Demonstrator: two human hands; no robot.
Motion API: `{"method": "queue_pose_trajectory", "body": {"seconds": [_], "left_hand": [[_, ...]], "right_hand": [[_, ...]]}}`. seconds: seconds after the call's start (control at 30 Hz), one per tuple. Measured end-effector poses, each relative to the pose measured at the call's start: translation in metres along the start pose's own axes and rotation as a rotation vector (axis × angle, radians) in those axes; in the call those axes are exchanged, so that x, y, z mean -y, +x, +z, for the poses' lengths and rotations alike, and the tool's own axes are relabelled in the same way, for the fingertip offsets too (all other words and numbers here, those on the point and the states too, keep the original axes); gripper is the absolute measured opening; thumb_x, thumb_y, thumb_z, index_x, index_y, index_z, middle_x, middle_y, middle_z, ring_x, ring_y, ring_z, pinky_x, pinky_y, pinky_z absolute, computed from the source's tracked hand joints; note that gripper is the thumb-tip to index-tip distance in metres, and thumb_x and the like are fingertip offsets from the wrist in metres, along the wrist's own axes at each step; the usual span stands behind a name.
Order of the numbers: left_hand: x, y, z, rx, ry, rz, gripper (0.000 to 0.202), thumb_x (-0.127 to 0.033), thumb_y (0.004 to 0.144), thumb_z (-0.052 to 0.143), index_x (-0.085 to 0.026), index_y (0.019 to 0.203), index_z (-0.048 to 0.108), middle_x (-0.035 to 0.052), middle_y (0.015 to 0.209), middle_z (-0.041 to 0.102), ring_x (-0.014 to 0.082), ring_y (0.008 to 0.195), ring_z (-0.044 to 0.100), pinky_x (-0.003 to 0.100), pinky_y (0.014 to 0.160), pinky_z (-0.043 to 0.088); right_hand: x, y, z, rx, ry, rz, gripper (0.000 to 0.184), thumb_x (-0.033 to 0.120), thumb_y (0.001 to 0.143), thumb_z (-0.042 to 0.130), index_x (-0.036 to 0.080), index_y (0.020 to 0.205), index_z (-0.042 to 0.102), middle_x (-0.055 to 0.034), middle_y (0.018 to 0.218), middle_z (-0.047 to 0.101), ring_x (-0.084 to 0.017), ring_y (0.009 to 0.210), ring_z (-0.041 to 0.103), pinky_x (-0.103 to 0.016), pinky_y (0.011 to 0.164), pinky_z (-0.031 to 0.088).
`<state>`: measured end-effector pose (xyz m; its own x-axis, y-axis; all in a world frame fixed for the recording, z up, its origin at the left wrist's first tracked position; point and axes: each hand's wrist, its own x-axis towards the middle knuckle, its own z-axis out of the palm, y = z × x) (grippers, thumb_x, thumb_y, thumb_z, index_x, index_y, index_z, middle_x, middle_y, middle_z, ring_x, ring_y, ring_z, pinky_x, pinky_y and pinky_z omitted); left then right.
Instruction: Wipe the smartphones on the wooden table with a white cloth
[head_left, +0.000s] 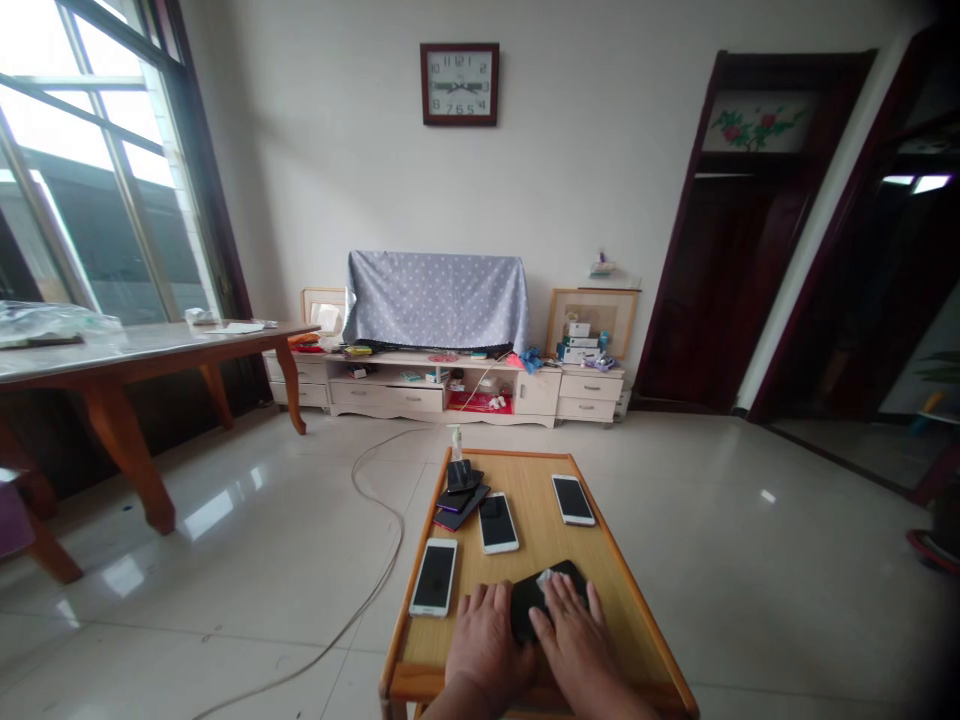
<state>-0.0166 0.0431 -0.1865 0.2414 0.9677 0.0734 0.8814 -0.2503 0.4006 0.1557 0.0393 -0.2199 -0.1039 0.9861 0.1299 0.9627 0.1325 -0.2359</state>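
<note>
A flat black device [525,598], phone- or tablet-like, lies slantwise near the front of the small wooden table [517,462]. My left hand [486,640] is at its left edge, steadying it; the thumb is partly hidden. Over the device lies my right hand [574,635], its fingers pressing a small white tissue [544,577] against the surface. Left of my hands is a white phone [434,577] with a dark screen. Farther up, another white phone [498,523] lies near the middle, and a third phone [573,500] is by the right edge.
Several dark phones [461,497] overlap at the table's back left, by a clear pump bottle [456,443]. A cable [390,560] runs over the floor on the left. Beyond stand a larger table [172,350] and a low cabinet [390,398] bearing a cloth-covered object [439,300].
</note>
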Motion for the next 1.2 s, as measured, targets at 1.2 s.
{"method": "queue_pose_trajectory", "body": {"seconds": [1.2], "left_hand": [[0.008,0.006,0.013,0.027,-0.022,-0.046,0.085,-0.048,0.074,0.053,-0.02,0.151,0.032,0.0088,0.148,0.049,0.0282,0.133,0.042,0.04,0.116,0.021]], "right_hand": [[0.008,0.028,-0.013,0.107,0.101,-0.134,0.052,0.034,0.101,0.025,0.023,0.149,0.044,-0.0054,0.154,0.042,-0.022,0.146,0.032,-0.054,0.123,0.005]]}}
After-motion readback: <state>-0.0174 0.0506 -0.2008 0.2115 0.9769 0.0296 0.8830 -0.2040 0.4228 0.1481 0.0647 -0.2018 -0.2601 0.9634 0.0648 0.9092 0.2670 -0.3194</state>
